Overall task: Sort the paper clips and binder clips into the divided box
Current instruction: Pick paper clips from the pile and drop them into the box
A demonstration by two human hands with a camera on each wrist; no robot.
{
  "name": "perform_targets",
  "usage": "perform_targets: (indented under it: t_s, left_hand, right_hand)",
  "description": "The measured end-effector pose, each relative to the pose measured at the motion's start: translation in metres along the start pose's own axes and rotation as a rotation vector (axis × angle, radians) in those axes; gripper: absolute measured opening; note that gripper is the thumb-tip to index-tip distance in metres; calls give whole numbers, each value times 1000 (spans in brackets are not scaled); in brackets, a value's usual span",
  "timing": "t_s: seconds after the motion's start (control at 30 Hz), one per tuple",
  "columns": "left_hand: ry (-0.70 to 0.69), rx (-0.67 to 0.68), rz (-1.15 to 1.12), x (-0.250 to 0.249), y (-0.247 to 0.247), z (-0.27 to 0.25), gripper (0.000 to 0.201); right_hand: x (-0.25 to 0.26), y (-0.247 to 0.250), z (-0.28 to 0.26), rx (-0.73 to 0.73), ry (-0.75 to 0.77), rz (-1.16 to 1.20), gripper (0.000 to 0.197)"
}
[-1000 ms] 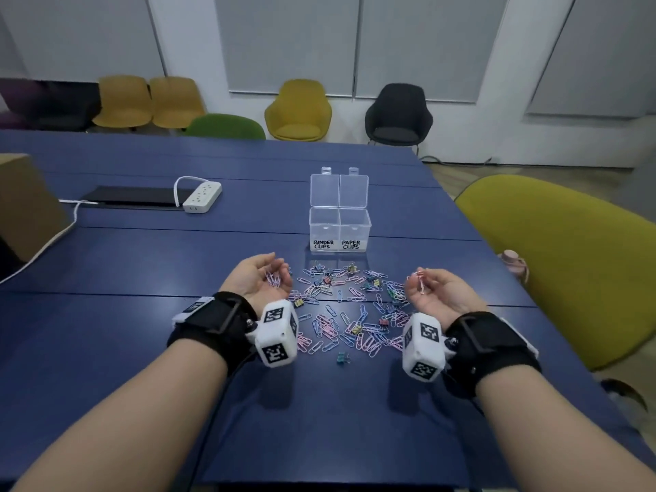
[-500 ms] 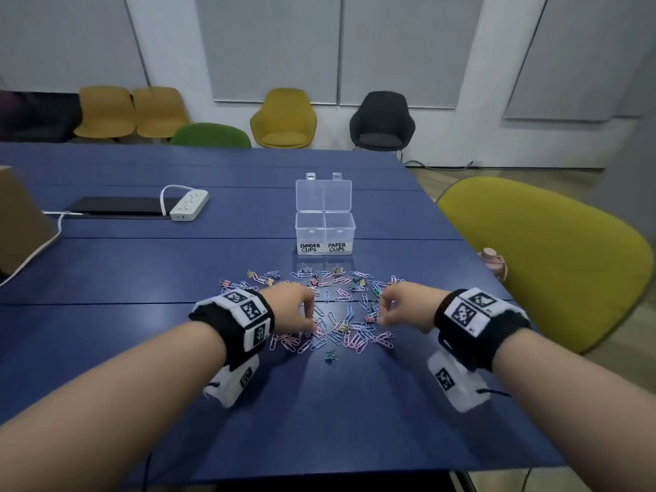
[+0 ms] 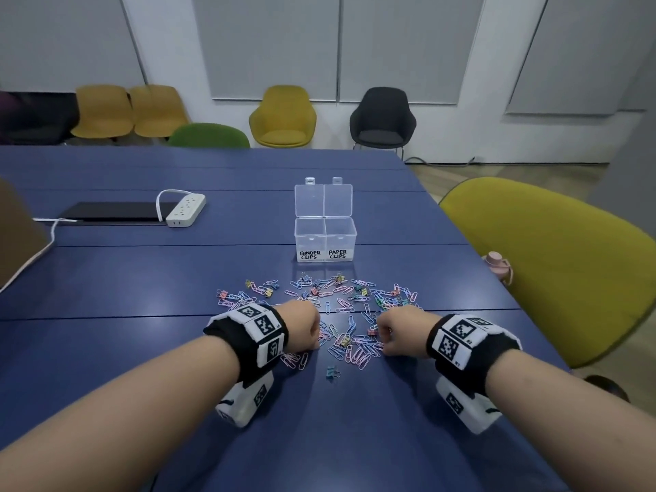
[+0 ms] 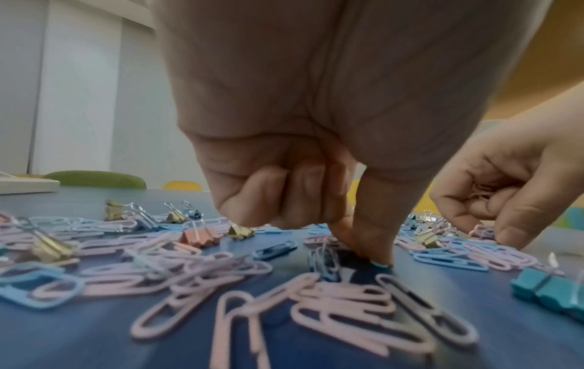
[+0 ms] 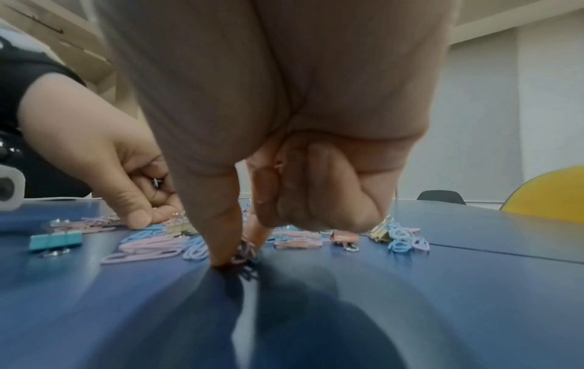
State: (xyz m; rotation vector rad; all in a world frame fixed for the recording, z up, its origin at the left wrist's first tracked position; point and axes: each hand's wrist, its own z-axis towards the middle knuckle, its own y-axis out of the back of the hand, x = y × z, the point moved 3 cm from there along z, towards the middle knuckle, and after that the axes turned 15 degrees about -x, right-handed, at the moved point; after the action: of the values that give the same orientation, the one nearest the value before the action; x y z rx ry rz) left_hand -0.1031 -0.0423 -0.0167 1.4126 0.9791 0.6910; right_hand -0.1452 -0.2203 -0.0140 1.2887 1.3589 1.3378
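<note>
Pinching pastel plastic-coated paper clips [image 3: 349,351] off the blue table [image 3: 142,278], my left hand [image 3: 301,326] and right hand [image 3: 399,333] should lift cleanly toward the far clear divided box [image 3: 324,239], right compartment.

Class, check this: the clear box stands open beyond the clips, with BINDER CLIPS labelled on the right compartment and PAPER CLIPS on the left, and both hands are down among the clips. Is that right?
One slip: the labels are swapped. The head view shows the box marked BINDER CLIPS on the left compartment and PAPER CLIPS on the right. It does stand open beyond the clips, with the left hand and right hand down among them.
</note>
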Motion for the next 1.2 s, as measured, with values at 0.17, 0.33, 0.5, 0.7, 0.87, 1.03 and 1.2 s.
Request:
perform_targets:
  t_s: [0.17,0.33,0.5,0.7,0.87,1.03,1.2]
  left_hand:
    - [12,-78,-36,4,0,4,19]
    - [8,-22,-63,2,0,8,9]
    - [15,-20,-99,5,5,12,11]
    - [36,-26,-155,6,6,9,15]
    - [-9,-20,-138,1,4,11,11]
    - [98,-68,-473,13,19,11,11]
    - [544,-61,-1639,34,19,3,20]
  right_hand:
    - [-6,-3,7,35,30,71,10]
    - [-14,0,12,-2,27,190,15]
    - [-30,6,13,-71,-70,440,22]
    - [-37,5,6,-55,-222,825,14]
    - [-39,-7,6,-32,-454,1293,27]
    - [-38,-7,4,34,-523,1817,21]
    - [-35,-7,9,151,-482,2159,10]
